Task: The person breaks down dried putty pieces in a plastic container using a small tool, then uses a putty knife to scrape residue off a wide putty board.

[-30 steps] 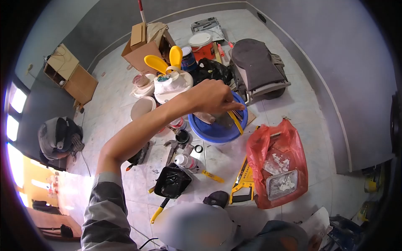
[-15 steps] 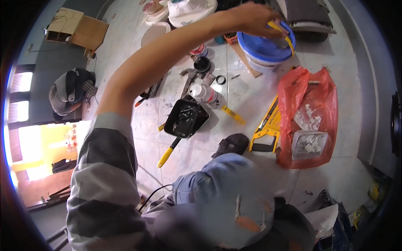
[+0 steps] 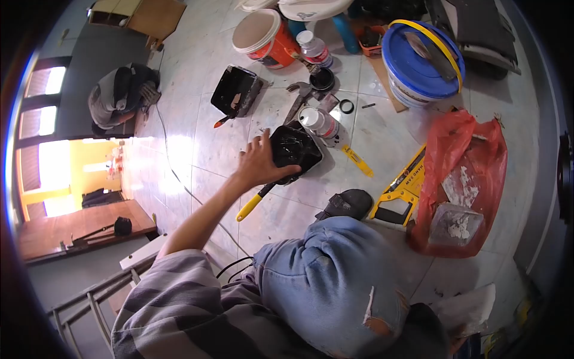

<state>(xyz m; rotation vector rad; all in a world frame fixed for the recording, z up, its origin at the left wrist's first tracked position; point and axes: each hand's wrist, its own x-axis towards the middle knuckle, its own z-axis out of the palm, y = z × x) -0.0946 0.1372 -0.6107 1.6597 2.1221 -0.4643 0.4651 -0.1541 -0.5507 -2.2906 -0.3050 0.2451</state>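
My left hand (image 3: 260, 163) is spread at the left edge of a black tray (image 3: 299, 148) smeared with black paint. Its thumb reaches over the tray's lower side and its fingers are apart; contact with the rim is unclear. From beneath the tray a yellow-and-black handle (image 3: 255, 203) sticks out toward the lower left. A white bottle (image 3: 320, 123) stands against the tray's upper right. Beyond it lie a hammer (image 3: 296, 103), a black ring (image 3: 346, 106) and an open black lid or cup (image 3: 321, 79). My right hand is out of view.
A blue-lidded bucket (image 3: 412, 66) stands at upper right, above a yellow hand saw (image 3: 402, 194) and a red plastic bag (image 3: 433, 170). Another black tray (image 3: 230, 90) and an orange bucket (image 3: 272, 52) stand farther back. A cable (image 3: 179, 173) crosses the floor at left.
My left hand has left the blue-lidded bucket, come down and left to the black tray, and opened. The view has shifted, showing the second tray and orange bucket more fully.
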